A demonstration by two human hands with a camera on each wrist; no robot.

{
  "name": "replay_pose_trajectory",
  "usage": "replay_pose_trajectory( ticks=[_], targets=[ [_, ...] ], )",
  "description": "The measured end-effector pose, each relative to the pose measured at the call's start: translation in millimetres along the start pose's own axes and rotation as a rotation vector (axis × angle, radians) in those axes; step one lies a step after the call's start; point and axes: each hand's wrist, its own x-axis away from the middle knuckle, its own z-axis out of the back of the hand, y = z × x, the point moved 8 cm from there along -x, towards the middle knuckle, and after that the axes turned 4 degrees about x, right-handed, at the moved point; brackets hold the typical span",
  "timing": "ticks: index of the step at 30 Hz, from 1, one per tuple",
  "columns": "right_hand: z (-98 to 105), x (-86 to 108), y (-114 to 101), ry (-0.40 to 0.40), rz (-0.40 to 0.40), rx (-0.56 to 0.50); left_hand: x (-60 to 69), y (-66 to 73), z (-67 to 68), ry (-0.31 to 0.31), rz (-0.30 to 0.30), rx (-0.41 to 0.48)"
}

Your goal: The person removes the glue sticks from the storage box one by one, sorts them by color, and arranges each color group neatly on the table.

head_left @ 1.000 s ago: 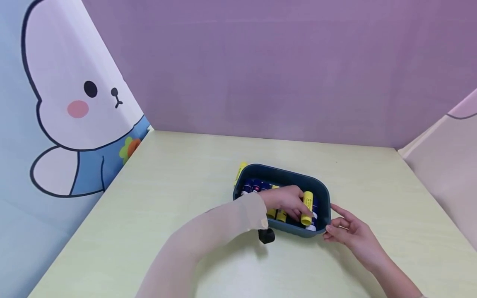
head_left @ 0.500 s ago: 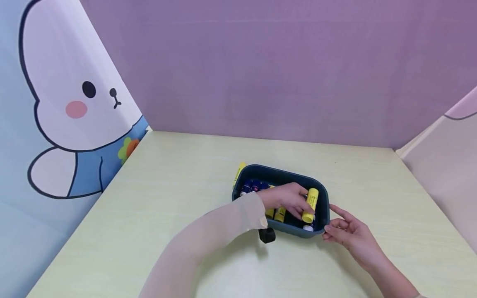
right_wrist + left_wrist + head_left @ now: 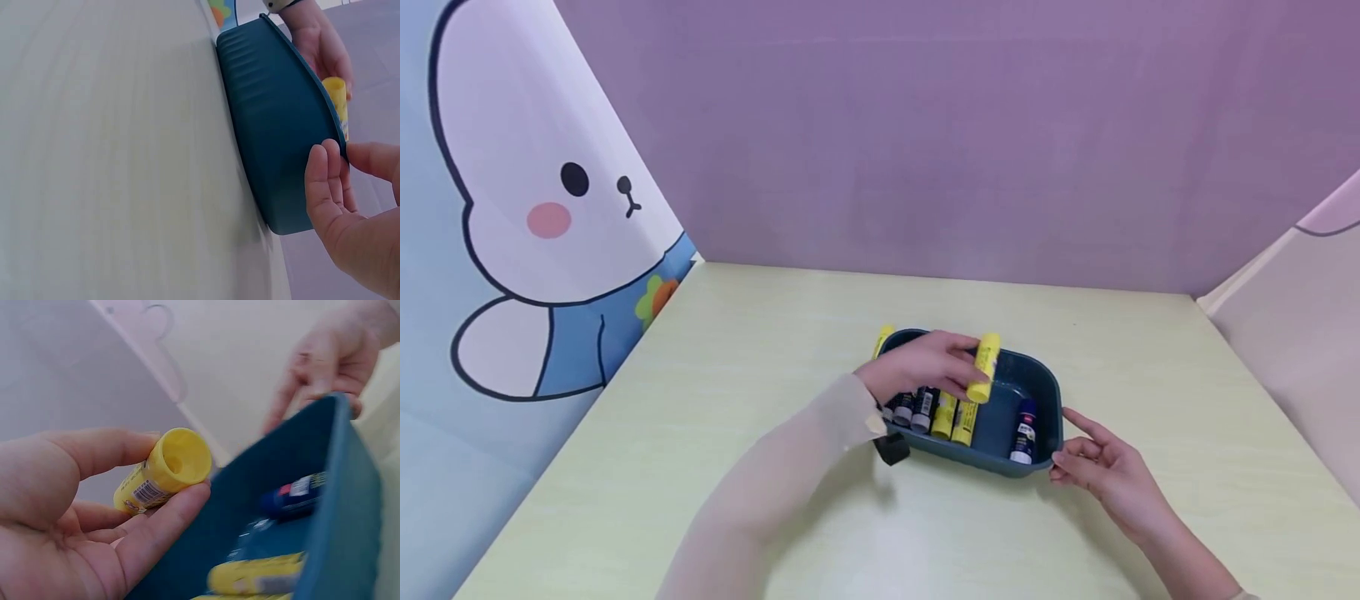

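In the head view my left hand [image 3: 925, 367] pinches a yellow glue stick [image 3: 985, 368] above a dark teal plastic box [image 3: 1045, 375]. The left wrist view shows that glue stick [image 3: 165, 469] between thumb and fingers, its hollow end facing the camera. My right hand [image 3: 1108, 479] holds the box by its right end, with thumb and fingers at the near corner. Two yellow glue sticks [image 3: 964, 423] lie in the box beside several dark blue ones [image 3: 922, 410] on its left. One dark blue glue stick [image 3: 1024, 432] lies alone at the right end.
Another yellow glue stick [image 3: 883, 337] is outside the box, by its far left corner. The box stands on a pale wood-grain table [image 3: 790, 325]. A purple panel [image 3: 925, 150] rises behind, and a cartoon-printed sheet [image 3: 512, 208] hangs at the left.
My left hand has lifted the yellow glue stick from the box's right end and carried it up and left. The dark blue glue stick beneath is now uncovered. My right hand stays put.
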Motion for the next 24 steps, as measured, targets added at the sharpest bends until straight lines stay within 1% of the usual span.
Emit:
replay_pose_trajectory(
  ticks=[2, 6, 11, 14, 18, 24],
  targets=[
    [2, 0.2, 0, 0.007, 0.012, -0.014, 9.0, 5.1, 14.3, 0.035, -0.018, 0.016],
    [5, 1.4, 3, 0.018, 0.036, -0.063, 25.7, 11.7, 44.8, 0.116, -0.034, 0.035],
    [4, 1.8, 3, -0.013, 0.069, -0.115, 45.6, 15.2, 80.8, 0.212, -0.056, 0.006],
    [4, 1.8, 3, -0.026, 0.076, -0.126, 56.2, 13.2, 100.1, 0.265, -0.061, 0.000],
    [4, 2.3, 3, -0.023, 0.068, -0.119, 67.3, 6.9, 121.7, 0.323, -0.059, 0.030],
    [4, 2.2, 3, -0.023, 0.061, -0.112, 78.3, -4.7, 143.8, 0.374, -0.056, 0.098]
  ],
)
